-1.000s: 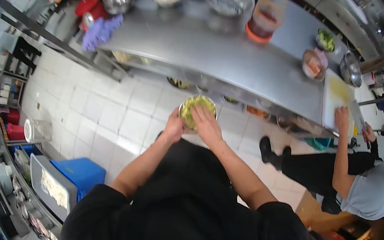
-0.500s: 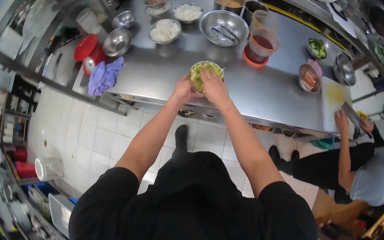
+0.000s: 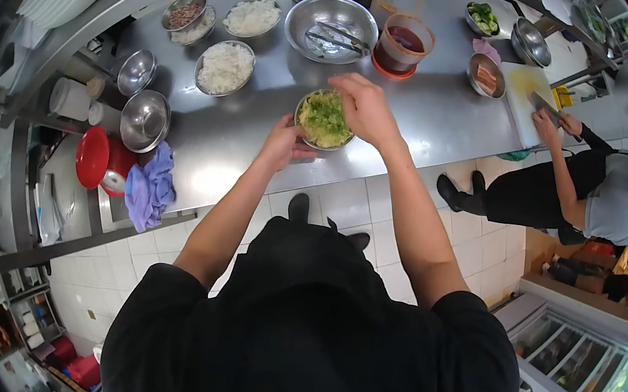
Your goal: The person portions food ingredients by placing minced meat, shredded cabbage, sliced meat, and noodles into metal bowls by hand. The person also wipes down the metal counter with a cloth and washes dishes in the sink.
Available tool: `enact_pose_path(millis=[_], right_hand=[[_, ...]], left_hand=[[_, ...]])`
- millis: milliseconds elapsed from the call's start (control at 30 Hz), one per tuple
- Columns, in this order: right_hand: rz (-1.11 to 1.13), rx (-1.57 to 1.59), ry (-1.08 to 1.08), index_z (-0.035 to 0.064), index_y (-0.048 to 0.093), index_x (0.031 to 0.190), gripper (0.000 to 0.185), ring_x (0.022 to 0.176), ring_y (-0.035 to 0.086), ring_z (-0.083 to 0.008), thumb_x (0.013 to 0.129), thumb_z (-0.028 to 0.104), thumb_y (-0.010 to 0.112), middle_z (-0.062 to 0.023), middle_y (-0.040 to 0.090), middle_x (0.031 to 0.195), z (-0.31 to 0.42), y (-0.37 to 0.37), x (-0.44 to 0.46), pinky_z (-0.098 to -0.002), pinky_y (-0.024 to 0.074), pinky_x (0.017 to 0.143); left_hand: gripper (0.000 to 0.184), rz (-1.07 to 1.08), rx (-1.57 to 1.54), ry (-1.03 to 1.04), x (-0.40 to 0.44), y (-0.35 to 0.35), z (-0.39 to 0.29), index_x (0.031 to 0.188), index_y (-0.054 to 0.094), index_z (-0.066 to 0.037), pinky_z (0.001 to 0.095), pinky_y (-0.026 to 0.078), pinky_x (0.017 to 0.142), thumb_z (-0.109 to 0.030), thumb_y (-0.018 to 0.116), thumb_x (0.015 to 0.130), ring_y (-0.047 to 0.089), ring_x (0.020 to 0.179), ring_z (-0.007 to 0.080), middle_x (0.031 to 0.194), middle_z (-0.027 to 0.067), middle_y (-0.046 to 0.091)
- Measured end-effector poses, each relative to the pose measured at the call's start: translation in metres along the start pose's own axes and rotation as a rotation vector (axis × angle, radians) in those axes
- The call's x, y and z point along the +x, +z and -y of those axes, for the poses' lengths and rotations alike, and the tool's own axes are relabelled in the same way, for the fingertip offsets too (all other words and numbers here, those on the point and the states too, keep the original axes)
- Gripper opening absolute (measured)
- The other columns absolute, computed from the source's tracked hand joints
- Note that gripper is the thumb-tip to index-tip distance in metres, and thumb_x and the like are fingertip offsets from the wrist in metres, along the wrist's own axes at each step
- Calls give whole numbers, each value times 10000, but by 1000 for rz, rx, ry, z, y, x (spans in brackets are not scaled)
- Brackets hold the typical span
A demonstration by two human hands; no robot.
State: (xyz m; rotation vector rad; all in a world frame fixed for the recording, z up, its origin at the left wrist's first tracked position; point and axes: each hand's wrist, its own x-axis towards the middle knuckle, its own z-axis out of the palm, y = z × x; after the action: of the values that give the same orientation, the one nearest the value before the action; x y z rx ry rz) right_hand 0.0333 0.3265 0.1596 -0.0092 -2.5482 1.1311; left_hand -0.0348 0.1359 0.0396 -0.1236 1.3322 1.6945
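My left hand (image 3: 282, 147) grips a metal bowl (image 3: 298, 130) at its lower left rim, with the thumb by the rim and fingers underneath. Pale yellow shreds fill the bowl, topped with chopped greens (image 3: 328, 113). Above the bowl's right side hovers my right hand (image 3: 365, 110), its fingers stretched to the left and nothing visible in them. Just behind stands a wide metal mixing bowl (image 3: 298, 26) with tongs (image 3: 340, 38) lying in it. A tub of dark red liquid (image 3: 404, 44) is to its right.
Two bowls of white rice (image 3: 225, 68) (image 3: 252, 17) and a bowl of brownish food (image 3: 185, 13) stand to the left. Bare metal bowls (image 3: 145, 121), a red scale (image 3: 93, 157) and a purple cloth (image 3: 148, 188) line the left end. A co-worker (image 3: 562, 177) holds a knife (image 3: 545, 109) by a cutting board (image 3: 519, 96).
My right hand has lifted off the food in the bowl, uncovering the greens. The left hand still holds the bowl. The view has shifted and turned.
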Motion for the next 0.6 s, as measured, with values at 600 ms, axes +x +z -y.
enact_pose_path(millis=[600], right_hand=[[65,-302,55,16,741,1015,233,1024,643,-368,806,42,643,-167,677,935,-62,93,-47,-438,529,905]], left_hand=[[427,-65,17,52,7,-11,3,1281,314,0,518,624,841,13,552,927,670,1003,397,1218,236,508]])
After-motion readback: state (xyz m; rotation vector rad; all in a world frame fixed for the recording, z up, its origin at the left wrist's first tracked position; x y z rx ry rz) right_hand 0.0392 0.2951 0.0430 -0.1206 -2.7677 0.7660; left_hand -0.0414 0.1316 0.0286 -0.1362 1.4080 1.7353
